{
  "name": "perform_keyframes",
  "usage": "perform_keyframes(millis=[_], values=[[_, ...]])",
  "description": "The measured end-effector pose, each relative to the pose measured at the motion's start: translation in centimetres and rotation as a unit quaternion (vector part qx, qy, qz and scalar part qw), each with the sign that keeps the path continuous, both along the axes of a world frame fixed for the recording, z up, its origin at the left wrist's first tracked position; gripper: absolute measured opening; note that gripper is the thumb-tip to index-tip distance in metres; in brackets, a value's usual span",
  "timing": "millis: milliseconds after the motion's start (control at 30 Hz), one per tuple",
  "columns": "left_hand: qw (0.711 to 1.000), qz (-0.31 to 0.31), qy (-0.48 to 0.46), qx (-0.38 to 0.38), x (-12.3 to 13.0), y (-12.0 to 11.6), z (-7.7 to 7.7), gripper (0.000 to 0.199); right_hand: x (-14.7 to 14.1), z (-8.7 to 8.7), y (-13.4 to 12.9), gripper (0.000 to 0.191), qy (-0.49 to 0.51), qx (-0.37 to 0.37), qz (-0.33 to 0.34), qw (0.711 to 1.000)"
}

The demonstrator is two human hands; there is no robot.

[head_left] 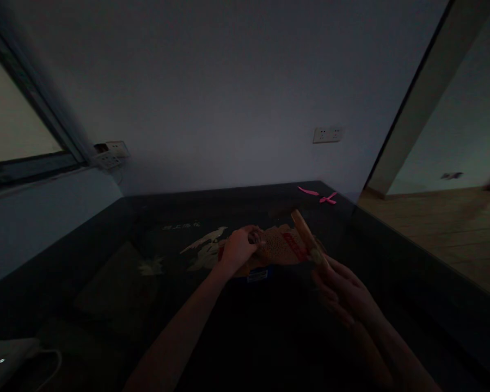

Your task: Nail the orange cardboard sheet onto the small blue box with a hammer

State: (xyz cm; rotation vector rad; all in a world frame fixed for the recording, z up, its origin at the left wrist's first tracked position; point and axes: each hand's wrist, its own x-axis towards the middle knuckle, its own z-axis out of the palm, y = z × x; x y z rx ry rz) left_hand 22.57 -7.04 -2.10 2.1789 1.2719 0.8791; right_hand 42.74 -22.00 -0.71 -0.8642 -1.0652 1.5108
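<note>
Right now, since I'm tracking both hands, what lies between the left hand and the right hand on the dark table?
In the head view, a brown printed packet spans between the left hand and right hand, which holds a tan stick-like piece.

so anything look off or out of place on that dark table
Mostly the pink scraps lying loose at the table's far right corner, apart from everything else. The left hand presses on a brown printed packet while the right hand holds a tan stick. Too dim to judge damage.
</note>
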Motion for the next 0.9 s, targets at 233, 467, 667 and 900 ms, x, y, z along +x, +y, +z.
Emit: perform_keyframes(millis=[233, 467, 667, 900], values=[[0.994, 0.019, 0.106, 0.023, -3.7, -0.6, 3.1, 0.056, -0.3, -2.3, -0.3, 0.032, 0.121, 0.004, 0.036, 0.992], [0.956, -0.029, 0.292, 0.001, -5.9, -2.6, 2.5, 0.095, -1.2, -2.5, -0.7, 0.025, 0.144, 0.048, 0.104, 0.983], [0.954, -0.041, 0.298, -0.015, -6.0, -2.2, 0.1, 0.105, -0.6, -2.1, -0.9, 0.025, 0.134, 0.058, 0.118, 0.982], [0.976, -0.030, 0.217, 0.015, -5.2, -2.2, -0.7, 0.087, 2.3, -0.2, -2.1, 0.031, -0.068, 0.067, 0.047, 0.994]])
